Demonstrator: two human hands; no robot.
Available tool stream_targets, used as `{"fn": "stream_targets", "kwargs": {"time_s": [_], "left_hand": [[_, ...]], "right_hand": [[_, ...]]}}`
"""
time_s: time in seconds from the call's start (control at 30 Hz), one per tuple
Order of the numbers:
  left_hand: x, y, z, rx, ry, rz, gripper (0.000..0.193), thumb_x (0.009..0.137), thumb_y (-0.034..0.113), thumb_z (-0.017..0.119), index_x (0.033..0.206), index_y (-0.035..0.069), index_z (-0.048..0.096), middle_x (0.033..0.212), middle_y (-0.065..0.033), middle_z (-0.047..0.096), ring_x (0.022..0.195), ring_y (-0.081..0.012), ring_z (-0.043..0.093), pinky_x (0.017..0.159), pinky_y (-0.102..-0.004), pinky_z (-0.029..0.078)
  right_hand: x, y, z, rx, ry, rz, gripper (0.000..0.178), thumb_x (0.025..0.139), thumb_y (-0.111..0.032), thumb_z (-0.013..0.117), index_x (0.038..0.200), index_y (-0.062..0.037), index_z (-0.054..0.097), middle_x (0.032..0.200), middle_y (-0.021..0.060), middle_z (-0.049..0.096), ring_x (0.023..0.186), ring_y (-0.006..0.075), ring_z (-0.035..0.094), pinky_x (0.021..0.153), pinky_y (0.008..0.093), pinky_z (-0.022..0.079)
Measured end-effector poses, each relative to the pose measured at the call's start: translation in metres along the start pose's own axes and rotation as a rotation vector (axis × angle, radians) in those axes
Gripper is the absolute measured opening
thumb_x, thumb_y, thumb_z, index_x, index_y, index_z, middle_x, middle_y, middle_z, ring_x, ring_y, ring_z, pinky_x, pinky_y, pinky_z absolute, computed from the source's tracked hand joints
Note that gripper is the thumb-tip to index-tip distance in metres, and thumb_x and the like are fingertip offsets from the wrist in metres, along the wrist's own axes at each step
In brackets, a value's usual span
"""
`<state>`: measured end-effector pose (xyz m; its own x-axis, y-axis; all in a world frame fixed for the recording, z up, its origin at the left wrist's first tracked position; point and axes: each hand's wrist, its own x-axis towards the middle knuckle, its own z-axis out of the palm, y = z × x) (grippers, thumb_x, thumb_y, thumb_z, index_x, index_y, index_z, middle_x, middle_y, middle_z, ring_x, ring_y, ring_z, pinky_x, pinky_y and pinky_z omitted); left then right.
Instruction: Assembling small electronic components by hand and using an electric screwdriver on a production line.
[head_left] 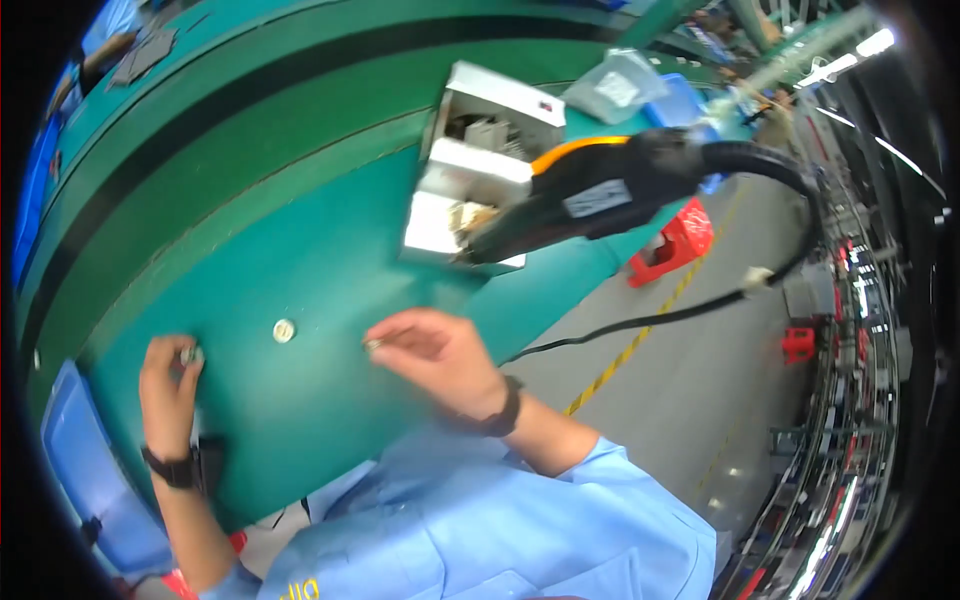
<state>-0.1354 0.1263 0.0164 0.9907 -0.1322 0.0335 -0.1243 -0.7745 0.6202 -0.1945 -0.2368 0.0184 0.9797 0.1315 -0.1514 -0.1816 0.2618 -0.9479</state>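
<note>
On the green table (320, 420) lies a small round whitish part (284, 330), between my two hands and touching neither. My left hand (168, 395) is closed at the left, thumb and fingers pinching a small whitish-metallic part (194, 355). To the right, my right hand (445, 365) pinches another tiny light-coloured piece (374, 345) at its fingertips; it is too small and blurred to name. Both wrists carry dark bands. A dark object (210, 462), partly hidden, sits beside my left wrist.
A white divided box (430, 215) of small parts stands beyond my right hand. Across it reaches a black and orange tool-like device (600, 190) with a thick cable. Blue trays (95, 480), a clear bag (615, 85) and a red bin (675, 240) surround the table; another person's arm (105, 55) shows far left.
</note>
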Motion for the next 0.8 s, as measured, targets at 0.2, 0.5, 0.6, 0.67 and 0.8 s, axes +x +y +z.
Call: {"fn": "stream_targets", "kwargs": {"time_s": [0.2,0.5,0.6,0.67,0.8], "left_hand": [[-0.029,0.052,0.017,0.17,0.335,0.034,0.038,0.078,-0.002,0.067,0.115,0.003,0.061,0.115,-0.0134,0.057,0.109,-0.0285,0.055,0.092,-0.0352,0.046],[-0.064,0.151,0.068,-0.496,0.01,0.295,0.042,0.07,-0.007,0.075,0.11,0.003,0.066,0.114,-0.0144,0.06,0.095,-0.0252,0.064,0.079,-0.034,0.054],[-0.069,0.151,0.076,-0.641,0.034,0.261,0.041,0.069,-0.01,0.075,0.107,0.003,0.067,0.109,-0.0136,0.063,0.089,-0.0236,0.066,0.073,-0.0311,0.055],[-0.071,0.158,0.076,-0.537,0.109,0.382,0.039,0.069,-0.011,0.074,0.105,0.003,0.068,0.103,-0.0125,0.064,0.087,-0.0239,0.066,0.072,-0.0309,0.055],[-0.077,0.151,0.076,-0.412,0.149,0.466,0.036,0.07,-0.011,0.074,0.103,0.004,0.069,0.096,-0.0114,0.066,0.085,-0.0239,0.066,0.069,-0.0304,0.055]], "right_hand": [[-0.011,-0.017,0.023,0.019,-0.099,0.062,0.022,0.088,-0.002,0.068,0.11,-0.0001,0.063,0.103,0.0071,0.069,0.095,0.0127,0.065,0.086,0.0268,0.052],[-0.031,-0.016,0.036,0.136,-0.187,-0.031,0.022,0.088,-0.001,0.068,0.11,0.0009,0.063,0.106,0.0099,0.068,0.098,0.0159,0.065,0.087,0.0294,0.052],[-0.037,-0.016,0.037,0.157,-0.177,-0.033,0.023,0.088,-0.002,0.069,0.11,0.001,0.063,0.104,0.0098,0.068,0.096,0.0158,0.066,0.086,0.0288,0.053],[-0.039,-0.018,0.037,0.121,-0.155,-0.015,0.024,0.087,-0.004,0.07,0.109,0.0008,0.063,0.099,0.0091,0.068,0.091,0.0148,0.067,0.082,0.0268,0.055],[-0.043,-0.01,0.039,0.133,-0.175,-0.012,0.026,0.086,-0.004,0.071,0.109,0.0012,0.062,0.098,0.0094,0.069,0.091,0.0145,0.067,0.082,0.0269,0.055]]}}
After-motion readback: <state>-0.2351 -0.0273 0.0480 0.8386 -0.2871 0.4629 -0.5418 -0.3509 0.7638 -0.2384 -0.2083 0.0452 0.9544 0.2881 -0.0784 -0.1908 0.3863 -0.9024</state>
